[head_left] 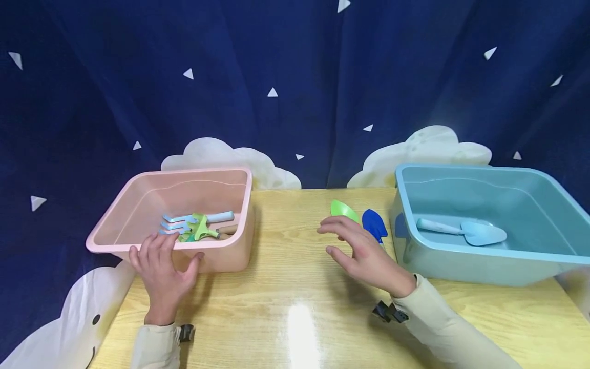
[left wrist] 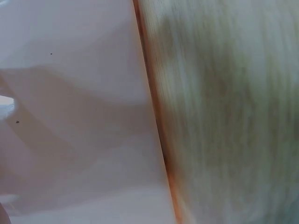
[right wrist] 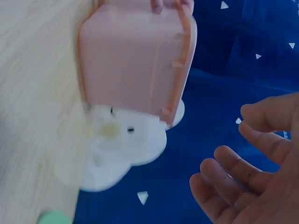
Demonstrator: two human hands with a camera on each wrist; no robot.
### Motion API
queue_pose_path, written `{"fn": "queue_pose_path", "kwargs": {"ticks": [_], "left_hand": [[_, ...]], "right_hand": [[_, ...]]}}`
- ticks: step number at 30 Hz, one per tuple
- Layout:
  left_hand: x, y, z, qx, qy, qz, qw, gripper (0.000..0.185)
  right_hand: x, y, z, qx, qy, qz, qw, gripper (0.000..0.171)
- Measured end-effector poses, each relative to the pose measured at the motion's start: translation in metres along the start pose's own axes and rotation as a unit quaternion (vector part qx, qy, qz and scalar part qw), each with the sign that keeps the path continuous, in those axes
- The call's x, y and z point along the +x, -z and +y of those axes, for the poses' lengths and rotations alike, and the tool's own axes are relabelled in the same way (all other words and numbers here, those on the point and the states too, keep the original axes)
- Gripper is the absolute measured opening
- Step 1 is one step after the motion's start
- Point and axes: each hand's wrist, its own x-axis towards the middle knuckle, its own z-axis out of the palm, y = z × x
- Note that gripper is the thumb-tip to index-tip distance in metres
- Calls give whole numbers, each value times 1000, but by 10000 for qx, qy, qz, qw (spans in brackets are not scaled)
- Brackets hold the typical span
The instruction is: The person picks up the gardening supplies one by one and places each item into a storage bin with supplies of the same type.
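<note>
Head view shows a wooden tabletop [head_left: 295, 287] carrying a large light-blue plastic tub [head_left: 488, 256] on the right, with a pale blue trowel [head_left: 465, 231] inside, and a pink plastic tub [head_left: 230, 256] on the left that holds small rakes [head_left: 195, 225]. Between the tubs lie a dark blue toy shovel [head_left: 374, 224] and a green plastic scoop [head_left: 343, 210], side by side, their long axes running roughly away from the person. The right hand [head_left: 364, 253], fingers relaxed and spread, holding nothing, hovers just in front of them and is clearly the nearer one, while the left hand [head_left: 161, 269] rests with loosely spread fingers on the near rim of the pink tub.
</note>
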Motion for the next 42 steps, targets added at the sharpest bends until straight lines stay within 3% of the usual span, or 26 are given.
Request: {"fn": "queue_pose_path", "kwargs": {"ticks": [4, 8, 11, 14, 17, 21, 25, 30, 32, 35, 39, 42], "left_hand": [[0, 0, 2, 13, -13, -135, 9999, 64], [2, 6, 5, 246, 21, -549, 9982, 67], [4, 15, 9, 372, 128, -953, 9947, 69], [7, 23, 14, 358, 275, -1137, 9925, 71], [11, 26, 24, 316, 361, -1022, 9936, 72], [24, 19, 50, 70, 247, -495, 9984, 60], [42, 8, 79, -488, -275, -158, 9983, 45], [59, -3, 110, -1044, -1006, -189, 9893, 35], [62, -7, 119, -1181, -1133, -425, 9856, 35], [64, -16, 134, -1421, -1145, -1087, 9772, 37], [61, -29, 153, -1705, -1021, -2130, 9566, 39], [57, -39, 167, -1741, -1026, -2661, 9425, 40]], "right_hand": [[-22, 6, 4, -550, 36, 158, 9984, 37], [-43, 12, 7, -863, 75, 202, 9960, 38], [-54, 16, 9, -960, 366, 361, 9941, 35], [-59, 19, 12, -946, 784, 547, 9909, 27], [-64, 25, 13, -904, 971, 569, 9895, 24], [-70, 35, 13, -892, 1133, 544, 9881, 28], [-76, 44, 12, -956, 1313, 574, 9851, 30], [-81, 55, 9, -939, 1382, 767, 9830, 31], [-83, 62, 7, -936, 1379, 899, 9819, 30], [-88, 72, 5, -1066, 1277, 1060, 9804, 31], [-98, 86, 4, -1266, 1096, 1184, 9787, 34], [-105, 95, 5, -1335, 1053, 1341, 9763, 35]]}}
